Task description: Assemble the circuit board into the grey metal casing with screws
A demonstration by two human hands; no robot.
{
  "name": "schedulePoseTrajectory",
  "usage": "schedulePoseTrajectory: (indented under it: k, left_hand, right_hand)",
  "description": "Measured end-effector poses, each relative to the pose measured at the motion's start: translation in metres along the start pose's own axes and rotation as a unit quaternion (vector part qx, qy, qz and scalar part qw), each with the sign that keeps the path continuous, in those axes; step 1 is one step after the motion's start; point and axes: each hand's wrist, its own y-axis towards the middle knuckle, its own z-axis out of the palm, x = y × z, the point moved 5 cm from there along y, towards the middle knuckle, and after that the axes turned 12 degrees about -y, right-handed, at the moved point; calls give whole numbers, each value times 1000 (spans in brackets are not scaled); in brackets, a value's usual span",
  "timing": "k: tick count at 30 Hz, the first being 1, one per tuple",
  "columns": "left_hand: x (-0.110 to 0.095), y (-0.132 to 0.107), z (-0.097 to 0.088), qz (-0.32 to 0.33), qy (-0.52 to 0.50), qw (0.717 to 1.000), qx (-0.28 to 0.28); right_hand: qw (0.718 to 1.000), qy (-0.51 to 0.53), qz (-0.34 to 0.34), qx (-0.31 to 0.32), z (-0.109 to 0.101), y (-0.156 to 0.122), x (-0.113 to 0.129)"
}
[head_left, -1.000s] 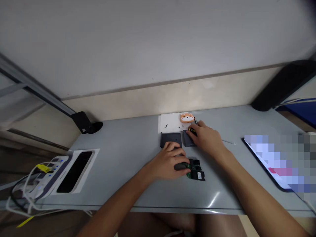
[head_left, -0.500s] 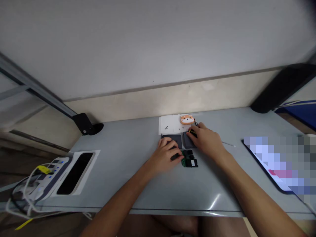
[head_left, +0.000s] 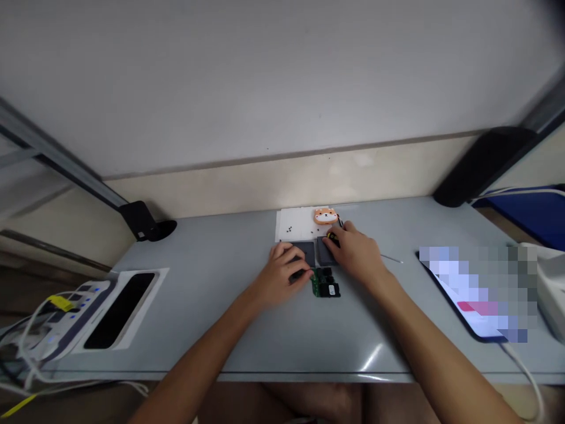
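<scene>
My left hand [head_left: 282, 272] lies curled on the grey desk [head_left: 229, 306], its fingers closed on the left end of a small green circuit board [head_left: 325, 283] with black parts. The same hand overlaps a dark grey square cover [head_left: 305, 252]. My right hand [head_left: 355, 254] rests just right of it, on a second dark grey piece [head_left: 325, 253], fingers closed round a small black and yellow object [head_left: 331, 236] that I cannot name. Behind both lies a white sheet [head_left: 296, 224] with tiny black screws [head_left: 288, 229] and an orange animal-face case [head_left: 325, 215].
A tablet with a blurred screen [head_left: 472, 288] lies at the right, with a white cable and a thin metal rod [head_left: 391, 258] nearby. At the left edge sit a white power strip [head_left: 66, 309] with cables and a black slot [head_left: 119, 300]. A black lamp base [head_left: 145, 219] stands against the wall.
My left hand has slid the green board away from me, up against the dark covers. My right hand has stayed by the black and yellow object. The view has shifted slightly.
</scene>
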Motion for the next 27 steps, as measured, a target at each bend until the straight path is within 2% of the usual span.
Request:
schedulePoseTrajectory:
  k: [6, 14, 23, 27]
  left_hand:
    - [8, 1, -14, 12, 45, 997, -61]
    - [37, 1, -43, -21, 92, 982, -166]
    - [59, -3, -56, -97, 110, 970, -193]
    - [65, -3, -50, -133, 84, 978, -139]
  right_hand:
    - [1000, -2, 4, 5, -2, 0, 1]
    - [1000, 20, 7, 3, -1, 0, -2]
    - [1000, 30, 8, 6, -6, -3, -1]
    - [999, 41, 6, 0, -5, -3, -2]
